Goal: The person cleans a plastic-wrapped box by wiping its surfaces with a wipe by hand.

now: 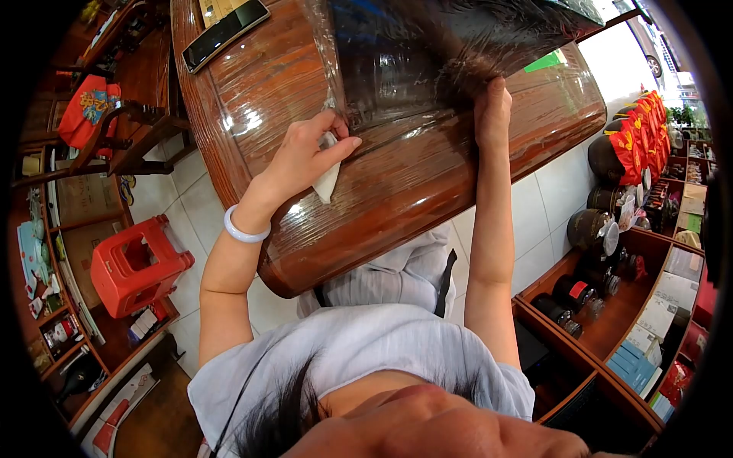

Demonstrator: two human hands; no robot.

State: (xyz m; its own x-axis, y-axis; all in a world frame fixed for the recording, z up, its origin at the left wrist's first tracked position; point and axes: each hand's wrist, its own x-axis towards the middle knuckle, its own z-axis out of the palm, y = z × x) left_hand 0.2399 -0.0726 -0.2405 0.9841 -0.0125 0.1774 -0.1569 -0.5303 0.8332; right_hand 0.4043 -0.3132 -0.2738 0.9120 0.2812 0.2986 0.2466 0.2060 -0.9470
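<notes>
My left hand (314, 145) is closed on a white tissue (327, 179), just above the wooden table (412, 191). Its fingertips are by the lower left corner of a dark panel (397, 69), which is covered in clear, wrinkled film. My right hand (493, 113) holds the panel's lower right edge, thumb up; its other fingers are mostly hidden. The panel lies over the far part of the table and runs out of view at the top.
A phone (225, 34) lies at the table's far left. On the left stand a red plastic stool (141, 263) and a wooden chair (145, 126). Red-covered jars (626, 153) and an open wooden cabinet (580, 324) with boxes are at the right. Something green (544, 62) lies beside the panel.
</notes>
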